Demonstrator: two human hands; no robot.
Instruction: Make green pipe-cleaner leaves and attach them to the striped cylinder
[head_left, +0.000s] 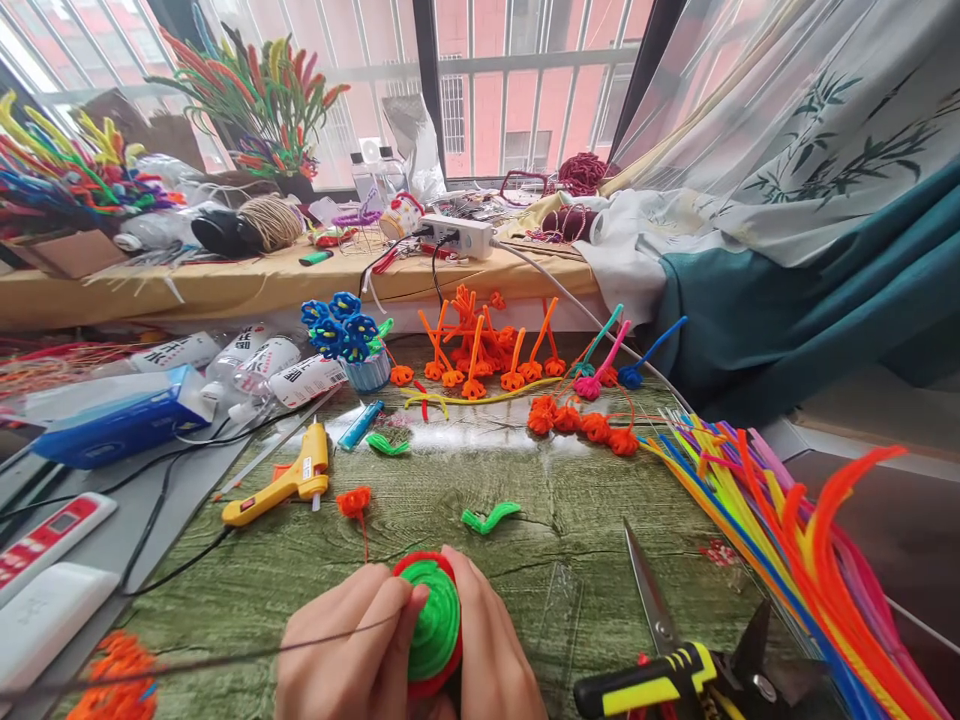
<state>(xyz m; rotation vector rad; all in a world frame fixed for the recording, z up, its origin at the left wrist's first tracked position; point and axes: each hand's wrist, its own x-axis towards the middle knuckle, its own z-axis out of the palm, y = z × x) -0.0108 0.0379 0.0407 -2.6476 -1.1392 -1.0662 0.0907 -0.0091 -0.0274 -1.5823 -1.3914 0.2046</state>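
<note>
At the near edge of the table both my hands hold a round piece, a green coil (436, 622) with a red rim, apparently of fuzzy pipe cleaner. My left hand (352, 645) is closed, pinching its left side with thumb and fingertips. Around the right side wraps my right hand (491, 645), its fingers against the red rim. Just beyond them lie an orange pipe-cleaner flower (354, 502) and a green leaf shape (490, 517). A dark cord (225, 660) crosses in front of my left hand, blurred. The underside of the coil is hidden.
A yellow glue gun (292, 480) lies left, its cable trailing. Scissors (651, 590) and black-yellow pliers (652, 680) are at right, beside bundled pipe cleaners (810, 540). Orange flowers (480, 345) and a pot of blue flowers (345, 335) stand at the back.
</note>
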